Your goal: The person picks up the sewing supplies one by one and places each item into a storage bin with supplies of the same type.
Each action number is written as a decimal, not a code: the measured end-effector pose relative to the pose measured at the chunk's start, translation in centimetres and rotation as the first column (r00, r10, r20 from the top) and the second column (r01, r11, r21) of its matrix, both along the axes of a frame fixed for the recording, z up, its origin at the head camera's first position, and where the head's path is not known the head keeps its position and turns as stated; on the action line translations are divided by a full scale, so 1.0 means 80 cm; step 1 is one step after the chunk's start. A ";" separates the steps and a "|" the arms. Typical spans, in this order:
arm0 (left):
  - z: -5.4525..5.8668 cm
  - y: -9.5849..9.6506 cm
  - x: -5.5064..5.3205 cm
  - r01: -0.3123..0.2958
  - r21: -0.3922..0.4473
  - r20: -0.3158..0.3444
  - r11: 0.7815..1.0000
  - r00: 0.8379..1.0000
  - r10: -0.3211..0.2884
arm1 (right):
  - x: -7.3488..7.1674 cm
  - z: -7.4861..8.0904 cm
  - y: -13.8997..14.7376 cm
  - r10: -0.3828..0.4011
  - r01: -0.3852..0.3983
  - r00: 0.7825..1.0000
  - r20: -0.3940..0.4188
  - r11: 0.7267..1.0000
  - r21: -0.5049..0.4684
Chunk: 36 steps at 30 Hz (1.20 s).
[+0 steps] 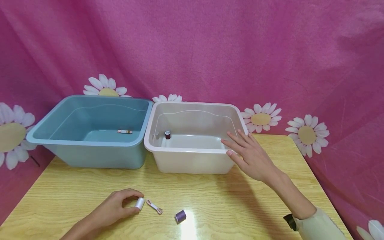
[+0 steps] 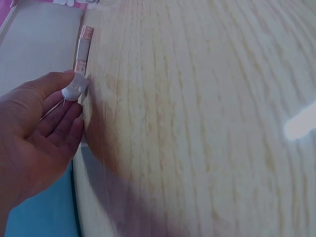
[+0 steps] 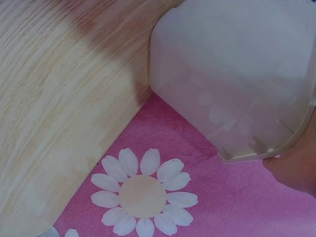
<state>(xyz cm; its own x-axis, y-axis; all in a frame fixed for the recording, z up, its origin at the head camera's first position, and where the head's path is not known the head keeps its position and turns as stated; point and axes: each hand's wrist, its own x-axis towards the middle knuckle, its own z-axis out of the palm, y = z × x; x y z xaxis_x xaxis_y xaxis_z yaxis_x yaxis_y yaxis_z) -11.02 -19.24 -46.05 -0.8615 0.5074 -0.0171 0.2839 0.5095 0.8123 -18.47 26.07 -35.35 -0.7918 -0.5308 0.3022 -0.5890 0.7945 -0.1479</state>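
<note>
My left hand [image 1: 115,205] pinches a white thread spool [image 1: 140,203] between thumb and fingers, low at the front of the table. The left wrist view shows the end of the spool [image 2: 74,88] by the thumb of the left hand [image 2: 42,121]. Just beyond it lies a folded measuring tape [image 1: 154,206] in a white band. A purple thread spool [image 1: 180,216] lies farther right. Over the right front corner of the white basin [image 1: 192,161] my right hand [image 1: 252,156] is spread with straight fingers. In the right wrist view, part of that hand [image 3: 296,160] shows beside the rim.
A blue basin [image 1: 102,155] stands against the white one on the left, with a small banded strip [image 1: 124,131] inside. The white basin contains a dark red thread spool [image 1: 167,135]. Behind the wooden table [image 1: 90,183] hangs a pink flowered cloth [image 1: 192,50].
</note>
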 end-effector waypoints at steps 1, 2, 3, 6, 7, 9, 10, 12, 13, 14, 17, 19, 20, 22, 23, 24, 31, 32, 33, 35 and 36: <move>0.000 0.000 0.000 -0.003 0.000 0.003 1.000 1.000 0.003 | 0.000 0.000 0.000 0.001 -0.001 1.000 0.000 1.000 -0.001; 0.000 0.000 0.000 -0.006 0.001 0.007 1.000 1.000 0.006 | 0.000 0.000 0.000 0.003 -0.003 1.000 0.000 1.000 -0.002; 0.000 0.000 0.000 -0.007 -0.001 0.005 1.000 1.000 0.007 | 0.000 0.000 0.000 0.004 -0.004 1.000 -0.001 1.000 -0.001; -0.001 0.000 0.000 -0.016 -0.010 0.002 1.000 1.000 0.016 | 0.000 0.001 0.000 -0.001 0.001 1.000 0.005 1.000 0.003; -0.001 0.000 0.000 -0.017 -0.010 -0.001 1.000 1.000 0.017 | 0.000 0.001 -0.001 -0.003 0.003 1.000 0.008 1.000 0.005; -0.001 0.000 -0.001 -0.020 -0.003 0.006 1.000 1.000 0.020 | 0.000 0.002 -0.001 -0.007 0.007 1.000 0.013 1.000 0.010; 0.000 0.000 -0.001 -0.024 0.007 0.019 1.000 1.000 0.024 | 0.000 0.002 -0.001 -0.009 0.009 1.000 0.016 1.000 0.010; 0.000 0.001 -0.001 -0.035 0.024 0.043 0.999 0.998 0.034 | 0.000 0.002 -0.001 -0.010 0.009 1.000 0.016 1.000 0.011; 0.001 0.002 0.000 -0.040 0.035 0.053 0.999 0.998 0.038 | 0.000 0.002 -0.001 -0.009 0.009 1.000 0.016 1.000 0.011; 0.002 0.002 0.000 -0.042 0.045 0.062 0.998 0.997 0.039 | 0.000 0.002 -0.001 -0.008 0.008 1.000 0.018 1.000 0.009; 0.004 0.004 0.001 -0.051 0.076 0.071 0.996 0.996 0.046 | 0.000 0.001 -0.002 -0.009 0.009 1.000 0.016 1.000 0.006; 0.005 0.006 0.001 -0.063 0.094 0.070 0.994 0.996 0.056 | 0.000 0.001 -0.002 -0.008 0.008 1.000 0.015 1.000 0.003; 0.006 0.007 0.000 -0.075 0.098 0.070 0.992 0.995 0.068 | 0.000 0.001 -0.002 -0.006 0.006 1.000 0.015 1.000 0.001; 0.008 0.009 -0.001 -0.101 0.103 0.067 0.990 0.993 0.094 | 0.000 0.002 -0.001 -0.007 0.007 1.000 0.013 1.000 0.002; 0.009 0.010 -0.001 -0.111 0.103 0.057 0.989 0.993 0.105 | 0.001 0.002 -0.001 -0.005 0.005 1.000 0.011 1.000 0.002; 0.011 0.010 -0.002 -0.113 0.105 0.041 0.988 0.993 0.109 | 0.001 0.002 -0.001 -0.007 0.007 1.000 0.015 1.000 0.002; 0.021 0.015 0.001 -0.109 0.132 -0.051 0.985 0.992 0.116 | -0.001 0.001 0.000 -0.010 0.010 1.000 0.013 1.000 0.002; 0.023 0.016 0.001 -0.105 0.133 -0.060 0.986 0.992 0.113 | -0.001 0.001 0.000 -0.010 0.010 1.000 0.012 1.000 0.001; 0.025 0.016 0.001 -0.101 0.133 -0.074 0.986 0.991 0.111 | -0.001 0.001 0.000 -0.009 0.009 1.000 0.012 1.000 -0.001; 0.029 0.018 0.003 -0.090 0.131 -0.114 0.987 0.988 0.105 | -0.001 0.002 -0.001 -0.010 0.010 1.000 0.013 1.000 0.000; 0.032 0.019 0.003 -0.089 0.131 -0.128 0.987 0.986 0.106 | -0.001 0.002 -0.001 -0.008 0.008 1.000 0.014 1.000 0.002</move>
<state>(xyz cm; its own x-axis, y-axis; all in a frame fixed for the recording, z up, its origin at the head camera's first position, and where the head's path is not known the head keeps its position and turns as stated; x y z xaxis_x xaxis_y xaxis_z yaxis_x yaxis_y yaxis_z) -10.76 -17.70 -43.53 -0.8972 0.4118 0.1598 0.3485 0.4376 0.8289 -18.52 25.98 -35.21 -0.8003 -0.5250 0.2899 -0.5805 0.7995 -0.1547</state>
